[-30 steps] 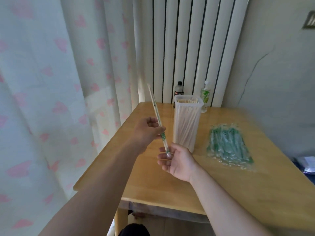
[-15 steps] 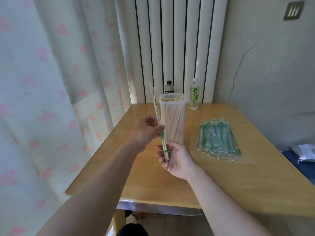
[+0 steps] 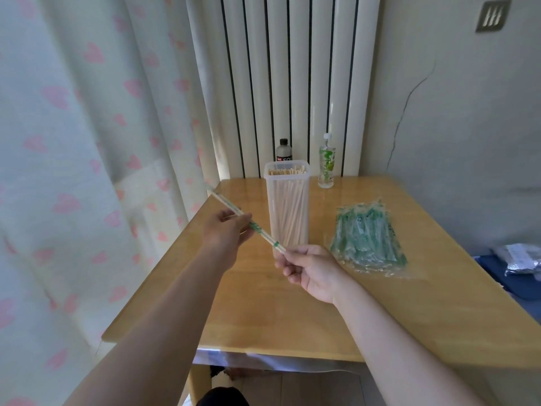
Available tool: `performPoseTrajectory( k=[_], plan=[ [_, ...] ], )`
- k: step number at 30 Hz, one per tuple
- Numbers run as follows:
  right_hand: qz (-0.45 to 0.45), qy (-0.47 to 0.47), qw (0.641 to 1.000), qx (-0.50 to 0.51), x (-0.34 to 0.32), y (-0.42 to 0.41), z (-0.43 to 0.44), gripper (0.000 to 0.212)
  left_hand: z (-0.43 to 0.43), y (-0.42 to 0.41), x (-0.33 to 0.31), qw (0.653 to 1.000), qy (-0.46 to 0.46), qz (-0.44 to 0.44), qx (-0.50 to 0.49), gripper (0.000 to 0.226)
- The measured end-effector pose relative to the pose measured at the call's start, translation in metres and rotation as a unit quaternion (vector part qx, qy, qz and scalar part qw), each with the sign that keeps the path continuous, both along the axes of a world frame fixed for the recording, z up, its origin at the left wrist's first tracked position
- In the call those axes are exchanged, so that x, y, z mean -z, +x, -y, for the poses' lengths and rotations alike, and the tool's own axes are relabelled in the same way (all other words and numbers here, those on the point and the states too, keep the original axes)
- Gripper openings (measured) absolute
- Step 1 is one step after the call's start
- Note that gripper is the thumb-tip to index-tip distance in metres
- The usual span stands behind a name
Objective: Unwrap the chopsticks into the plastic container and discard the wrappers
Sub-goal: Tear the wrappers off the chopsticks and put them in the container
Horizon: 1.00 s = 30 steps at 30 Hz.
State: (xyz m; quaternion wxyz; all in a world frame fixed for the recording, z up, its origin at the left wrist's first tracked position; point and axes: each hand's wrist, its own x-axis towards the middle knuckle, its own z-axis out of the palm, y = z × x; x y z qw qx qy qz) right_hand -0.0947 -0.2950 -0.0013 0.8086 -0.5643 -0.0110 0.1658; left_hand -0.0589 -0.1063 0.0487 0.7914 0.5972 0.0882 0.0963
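Curtain (image 3: 73, 142): hanging left of the left hand (image 3: 227, 232), letting daylight through.
Radiator (image 3: 292, 68): standing behind the table (image 3: 292, 317).
Wall (image 3: 453, 112): showing a crack.

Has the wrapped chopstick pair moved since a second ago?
Yes. The wrapped chopstick pair has tipped from nearly upright to a slant, its top leaning left, away from the upright clear plastic container.

The worktop (image 3: 263, 303) is varnished yellow wood, smooth and glossy, brightest near its far edge. The container (image 3: 288, 206) at centre is frosted, translucent plastic, filled with pale bare-wood chopsticks (image 3: 288, 171). The wrapped chopstick (image 3: 263, 233) at centre left wears thin clear film printed green. The bag (image 3: 367, 238) at right is crinkly, shiny film. The curtain (image 3: 73, 142) at left is matt cloth, and the radiator (image 3: 298, 83) looks like smooth painted metal.
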Motion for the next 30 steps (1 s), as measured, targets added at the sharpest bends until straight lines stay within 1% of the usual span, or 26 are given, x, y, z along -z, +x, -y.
performPoseTrajectory(
  k=[4,6,8,12,14,16,18,21,23,26,28,30],
  plan=[
    [-0.004,-0.011,0.999,0.046,-0.005,0.001,0.018,0.018,-0.012,0.002,0.008,0.996,-0.082,-0.024,-0.012,0.016],
    [-0.005,0.005,0.997,0.074,-0.006,0.001,0.025,0.019,-0.015,0.003,0.012,0.994,-0.106,-0.031,-0.018,0.013],
    [-0.004,0.049,0.993,0.112,-0.008,0.001,0.028,0.022,-0.015,0.003,0.014,0.991,-0.127,-0.038,-0.019,0.015],
    [-0.001,0.203,0.965,0.167,-0.014,0.003,0.022,0.030,-0.004,0.002,0.019,0.986,-0.158,-0.058,0.014,0.018],
    [-0.001,0.224,0.957,0.184,-0.019,0.004,0.015,0.028,0.002,0.001,0.022,0.982,-0.173,-0.069,0.025,0.018],
    [-0.004,0.208,0.953,0.220,-0.022,0.006,0.013,0.023,0.003,0.001,0.023,0.981,-0.180,-0.071,0.016,0.018],
    [-0.008,0.182,0.946,0.269,-0.023,0.008,0.020,0.020,-0.006,0.003,0.022,0.982,-0.176,-0.063,-0.013,0.017],
    [-0.005,0.137,0.930,0.340,-0.027,0.011,0.040,0.014,-0.030,0.008,0.018,0.984,-0.153,-0.050,-0.070,0.015],
    [0.008,0.123,0.926,0.357,-0.032,0.012,0.049,0.008,-0.040,0.009,0.012,0.986,-0.136,-0.036,-0.087,0.012],
    [0.050,0.085,0.933,0.345,-0.048,0.013,0.052,0.010,-0.038,0.010,-0.004,0.992,-0.108,-0.020,-0.069,0.008],
    [0.086,0.045,0.935,0.341,-0.062,0.015,0.050,0.011,-0.031,0.010,-0.016,0.998,-0.060,-0.004,-0.036,0.005],
    [0.121,0.036,0.930,0.345,-0.080,0.019,0.051,0.011,-0.022,0.011,-0.026,1.000,-0.004,0.020,-0.007,0.010]
  ],
)
